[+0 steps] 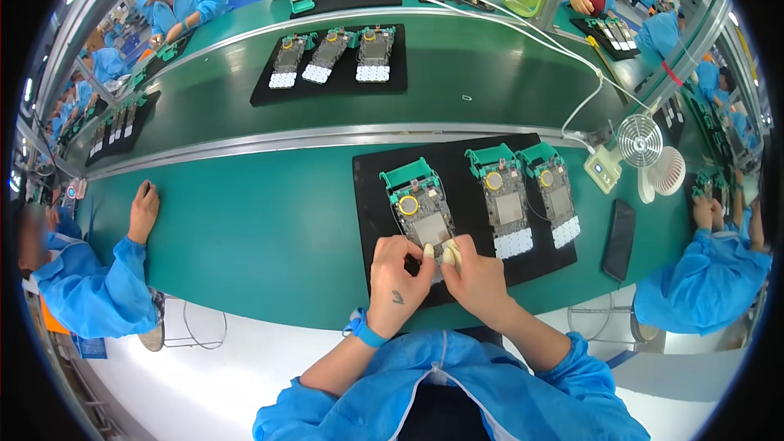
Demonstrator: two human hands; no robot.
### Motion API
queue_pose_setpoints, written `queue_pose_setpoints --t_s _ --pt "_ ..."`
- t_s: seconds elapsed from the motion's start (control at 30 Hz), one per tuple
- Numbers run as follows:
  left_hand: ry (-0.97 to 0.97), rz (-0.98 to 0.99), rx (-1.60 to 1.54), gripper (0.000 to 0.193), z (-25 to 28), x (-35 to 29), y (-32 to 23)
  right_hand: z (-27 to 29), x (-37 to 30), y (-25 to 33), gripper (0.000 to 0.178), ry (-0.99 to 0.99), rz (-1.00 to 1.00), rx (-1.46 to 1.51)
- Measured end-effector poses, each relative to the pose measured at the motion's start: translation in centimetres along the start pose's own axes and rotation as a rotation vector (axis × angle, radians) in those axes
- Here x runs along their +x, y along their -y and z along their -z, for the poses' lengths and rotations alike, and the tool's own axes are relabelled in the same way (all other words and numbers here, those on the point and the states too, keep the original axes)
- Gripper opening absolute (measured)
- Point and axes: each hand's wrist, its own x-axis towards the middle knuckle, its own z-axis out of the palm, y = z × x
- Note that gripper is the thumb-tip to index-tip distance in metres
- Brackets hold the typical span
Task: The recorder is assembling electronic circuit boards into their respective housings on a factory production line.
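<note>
My left hand (398,279) and my right hand (480,276) meet at the lower end of a circuit board (427,219) on a black mat (465,188). Pale finger cots cover some of my fingertips. The left fingers are pinched on the board's lower end. My right fingers are pressed together just beside them; whatever lies between them is hidden. This board carries a round yellow-ringed part, a grey metal plate and a green plastic frame (411,173) at its top. Right of it lie a second board (508,208) and a third board (559,200), both with white lower ends.
A dark phone (618,240) lies right of the mat, near a small fan (639,140) and a white fan (665,173). Beyond the metal rail (310,140), another black mat (269,96) bears three boards. Co-workers' arms rest at left (140,212) and right (709,216).
</note>
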Motion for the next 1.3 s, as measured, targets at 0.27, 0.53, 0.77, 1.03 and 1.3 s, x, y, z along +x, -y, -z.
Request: queue_pose_setpoints --t_s 0.27,0.53,0.77,1.03,1.3 --pt "0.009 0.031 -0.035 0.015 -0.9 0.1 0.3 -0.2 0.1 -1.1 0.025 -0.055 0.039 0.031" --pt "0.011 0.033 -0.023 0.016 -1.7 0.6 0.6 -0.1 0.8 -1.3 0.023 -0.060 0.085 -0.040" --pt "0.019 -0.012 0.040 0.013 -1.8 0.7 0.4 -0.5 0.7 -1.7 0.020 -0.142 0.076 -0.025" --pt "0.001 -0.282 0.384 0.033 2.7 6.1 0.8 1.4 0.1 -3.4 0.011 -0.138 -0.025 0.656" --pt "0.434 -0.474 0.324 0.036 2.9 9.1 0.1 2.5 3.5 -1.9 0.014 -0.020 -0.022 0.729"
